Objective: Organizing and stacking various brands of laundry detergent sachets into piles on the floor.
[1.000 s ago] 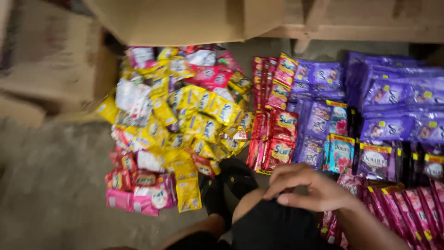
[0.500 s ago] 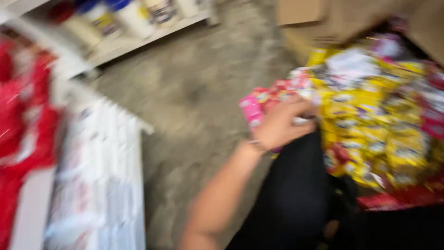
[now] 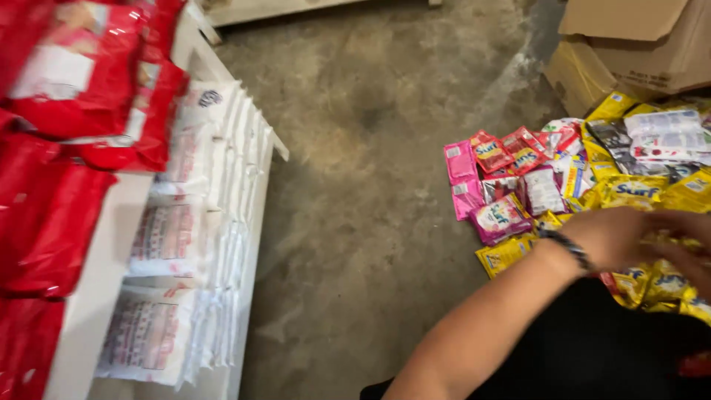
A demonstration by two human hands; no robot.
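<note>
The fingers of the left hand (image 3: 618, 237) reach across the heap of sachets (image 3: 592, 185) on the concrete floor (image 3: 370, 148). They are blurred and partly cut off by the frame's right edge, so I cannot tell whether they are spread wide or closed on a packet. A second blurred hand, the right hand (image 3: 685, 255), shows just beyond it at the frame's right edge, touching or overlapping the left one; its finger state cannot be told either. Both hands lie over the yellow sachets (image 3: 637, 189) in the near part of the heap. A dark beaded bracelet (image 3: 570, 248) circles the left wrist, and the bare forearm runs down to the lower middle of the frame, over black clothing (image 3: 592, 348).

Just beyond the hands, pink and red sachets (image 3: 492, 159) form the heap's left edge. Past the heap's far edge stand cardboard boxes (image 3: 637, 44). Well apart, across the bare floor, a white shelf (image 3: 96, 296) carries a row of white packets (image 3: 185, 222) along its front edge, with red bags (image 3: 67, 111) stacked behind them.
</note>
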